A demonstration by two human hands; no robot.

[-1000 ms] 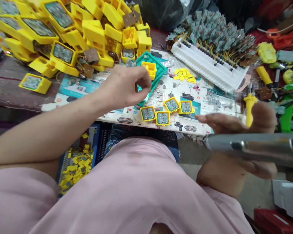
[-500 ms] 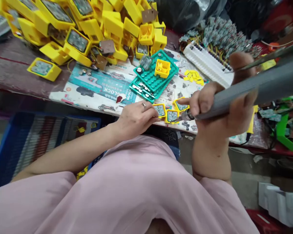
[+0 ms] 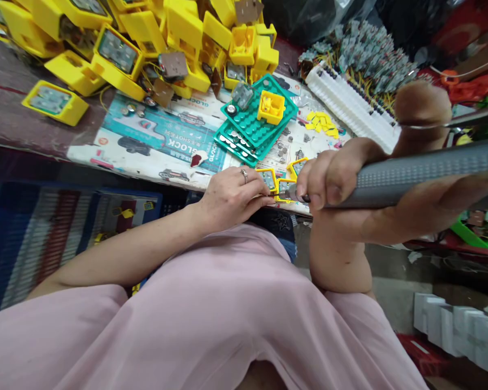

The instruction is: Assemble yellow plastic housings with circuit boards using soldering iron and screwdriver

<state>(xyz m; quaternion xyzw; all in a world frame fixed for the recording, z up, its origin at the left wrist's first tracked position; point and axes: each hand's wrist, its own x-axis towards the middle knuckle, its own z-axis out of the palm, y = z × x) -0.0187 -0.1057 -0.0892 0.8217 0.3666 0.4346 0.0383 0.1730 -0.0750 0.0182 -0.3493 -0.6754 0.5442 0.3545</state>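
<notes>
At the table's front edge, my left hand (image 3: 236,197) has its thumb and fingers pinched together; what they hold is too small to tell. My right hand (image 3: 350,179) is wrapped round a grey screwdriver-like power tool (image 3: 410,176), whose thin tip points left toward my left fingertips. Small open yellow cases (image 3: 267,179) with grey inserts lie between both hands, partly covered by my right fingers. Behind them, a yellow housing (image 3: 271,107) and a clear grey part (image 3: 242,95) rest on stacked green trays (image 3: 260,127).
Many yellow housings (image 3: 146,32) are heaped at the back left. A white rack (image 3: 350,105) with wired parts stands back right, beside small yellow pieces (image 3: 322,123). A blue crate (image 3: 8,233) is below left, white boxes (image 3: 451,325) below right.
My right hand and the tool have moved left, bringing the tip close to my left fingertips. My left hand has shifted slightly right. The view has shifted a little.
</notes>
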